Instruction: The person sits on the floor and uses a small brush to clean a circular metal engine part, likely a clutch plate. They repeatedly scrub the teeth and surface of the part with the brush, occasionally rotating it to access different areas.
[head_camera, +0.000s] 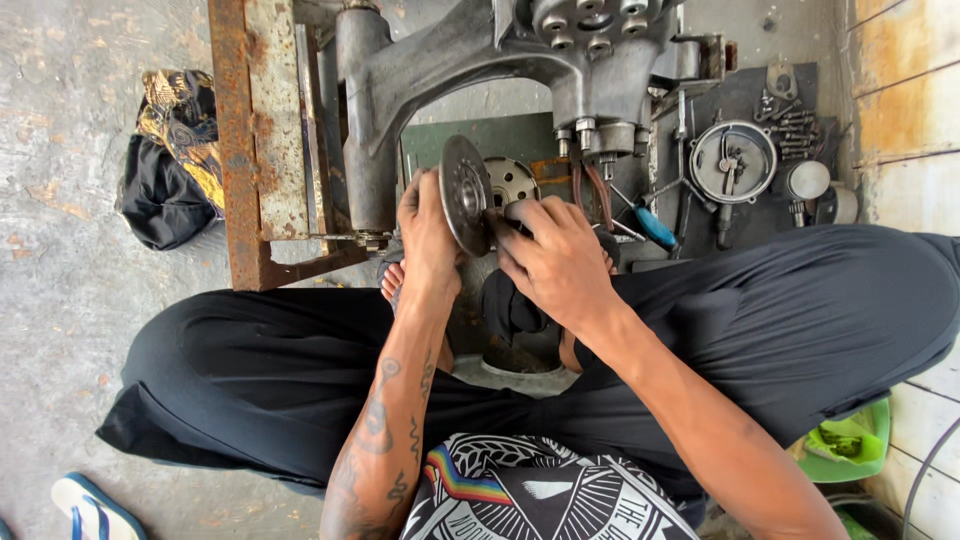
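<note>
Head view: person sits cross-legged on the concrete floor (70, 250), work held over the lap.
Cloth bundle (175, 155): dark, soft, crumpled at 9 o'clock, out of the way.
Rusty frame (250, 150): flaking steel, carries the grey cast engine casing (480, 60) at 12 o'clock.
Left hand (428, 235): grip wrapped on the disc's rim, steadying it upright.
Metal disc (465, 192): round, dull grey, held edge-on at centre.
Right hand (555, 262): fingers pinched narrow at the disc's hub; what they hold, I cannot tell.
Round cover (733, 160): shiny, lying among bolts at 2 o'clock.

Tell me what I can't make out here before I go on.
- Head view: far face of the round metal disc, turned edge-on.
- Right hand fingertips and whatever they press, hidden behind the disc.
- Left hand palm, against the disc.
- Engine casing top, cut by the frame edge.
</note>
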